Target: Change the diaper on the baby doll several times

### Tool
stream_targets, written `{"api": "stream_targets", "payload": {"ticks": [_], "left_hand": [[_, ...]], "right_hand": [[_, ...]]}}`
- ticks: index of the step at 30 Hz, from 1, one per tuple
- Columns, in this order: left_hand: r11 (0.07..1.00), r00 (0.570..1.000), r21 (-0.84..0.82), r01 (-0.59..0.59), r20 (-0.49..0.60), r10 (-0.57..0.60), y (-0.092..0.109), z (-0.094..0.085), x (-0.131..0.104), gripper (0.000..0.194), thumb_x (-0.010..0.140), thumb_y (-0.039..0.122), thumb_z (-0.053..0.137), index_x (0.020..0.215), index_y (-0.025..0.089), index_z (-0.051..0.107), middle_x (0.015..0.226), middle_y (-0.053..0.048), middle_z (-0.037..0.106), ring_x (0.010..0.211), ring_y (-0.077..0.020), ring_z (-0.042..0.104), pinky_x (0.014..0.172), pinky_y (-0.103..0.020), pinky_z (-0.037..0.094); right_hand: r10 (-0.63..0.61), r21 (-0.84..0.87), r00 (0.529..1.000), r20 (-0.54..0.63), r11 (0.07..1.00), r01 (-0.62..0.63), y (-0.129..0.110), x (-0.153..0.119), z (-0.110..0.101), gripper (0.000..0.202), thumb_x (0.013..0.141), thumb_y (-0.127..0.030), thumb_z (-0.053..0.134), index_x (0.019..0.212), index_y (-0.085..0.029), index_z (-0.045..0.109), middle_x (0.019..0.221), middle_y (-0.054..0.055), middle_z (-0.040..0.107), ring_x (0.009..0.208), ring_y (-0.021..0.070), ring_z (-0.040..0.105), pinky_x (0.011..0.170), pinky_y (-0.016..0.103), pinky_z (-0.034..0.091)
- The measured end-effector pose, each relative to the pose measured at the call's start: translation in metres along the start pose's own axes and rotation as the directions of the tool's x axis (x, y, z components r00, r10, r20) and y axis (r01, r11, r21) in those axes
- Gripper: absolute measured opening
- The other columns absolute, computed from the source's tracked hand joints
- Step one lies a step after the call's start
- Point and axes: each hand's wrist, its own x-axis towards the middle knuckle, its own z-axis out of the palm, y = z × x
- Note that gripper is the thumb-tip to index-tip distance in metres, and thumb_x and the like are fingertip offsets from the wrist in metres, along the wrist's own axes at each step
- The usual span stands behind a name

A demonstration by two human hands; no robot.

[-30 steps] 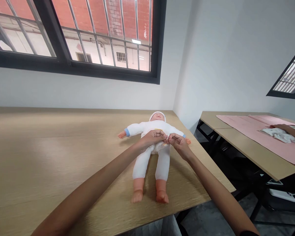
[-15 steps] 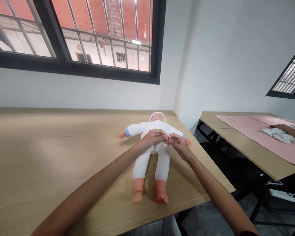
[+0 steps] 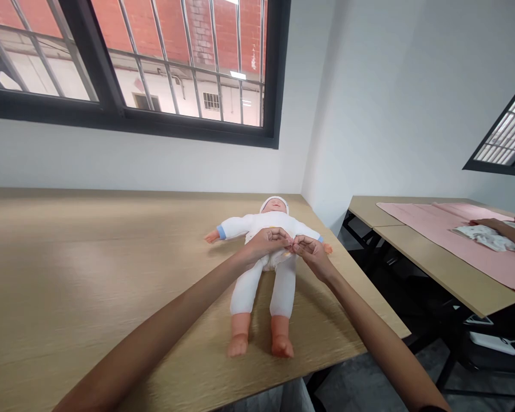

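White-clothed doll (image 3: 273, 220) on table (image 3: 111, 257); left grip (image 3: 269, 240), right grip (image 3: 312, 252) pinched closed above waist, contents unclear

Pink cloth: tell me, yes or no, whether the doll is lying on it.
No, the doll lies on the near table, while the pink cloth is spread on the separate table to the right.

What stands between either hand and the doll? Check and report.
Nothing visible stands in the way. The left hand and right hand are over the middle of the doll, fingertips close together; whether they pinch something is too small to tell.
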Motion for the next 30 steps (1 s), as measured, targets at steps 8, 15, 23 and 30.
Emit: {"api": "stream_targets", "payload": {"ticks": [8, 15, 23, 30], "left_hand": [[0.999, 1.000, 0.039, -0.018, 0.019, 0.017, 0.003, 0.000, -0.002, 0.025, 0.071, 0.037, 0.073, 0.079, 0.016, 0.064, 0.077, -0.002, 0.065, 0.078, -0.0160, 0.060, 0.076, -0.029, 0.044], [1.000, 0.998, 0.000, -0.007, 0.065, 0.007, 0.007, 0.002, -0.004, 0.023, 0.069, 0.035, 0.073, 0.079, 0.016, 0.064, 0.079, -0.004, 0.069, 0.079, -0.0181, 0.062, 0.075, -0.030, 0.046], [1.000, 0.997, 0.007, -0.001, 0.071, 0.000, 0.008, 0.003, -0.004, 0.019, 0.070, 0.033, 0.073, 0.076, 0.016, 0.064, 0.078, -0.003, 0.069, 0.081, -0.0170, 0.061, 0.081, -0.030, 0.043], [0.995, 0.999, -0.097, -0.030, -0.020, 0.028, 0.005, -0.009, 0.003, 0.019, 0.072, 0.030, 0.070, 0.085, 0.016, 0.065, 0.081, -0.004, 0.067, 0.081, -0.0170, 0.061, 0.082, -0.032, 0.044]], "right_hand": [[0.005, -0.009, 0.999, 0.033, 1.000, -0.005, 0.000, -0.001, -0.002, 0.022, 0.075, -0.038, 0.071, 0.082, -0.020, 0.061, 0.081, 0.001, 0.058, 0.079, 0.0138, 0.056, 0.076, 0.026, 0.043], [0.001, -0.015, 0.998, 0.062, 1.000, 0.000, -0.002, -0.002, 0.001, 0.025, 0.075, -0.041, 0.071, 0.083, -0.020, 0.059, 0.079, 0.000, 0.058, 0.079, 0.0149, 0.056, 0.077, 0.028, 0.043], [-0.003, 0.005, 0.996, 0.088, 1.000, 0.003, 0.000, -0.002, 0.001, 0.024, 0.076, -0.041, 0.070, 0.083, -0.021, 0.058, 0.076, -0.001, 0.057, 0.076, 0.0140, 0.055, 0.076, 0.027, 0.042], [-0.005, 0.088, 1.000, 0.009, 0.996, 0.004, -0.005, 0.000, 0.000, 0.027, 0.073, -0.041, 0.072, 0.080, -0.022, 0.055, 0.077, -0.001, 0.053, 0.072, 0.0128, 0.052, 0.075, 0.028, 0.044]]}}
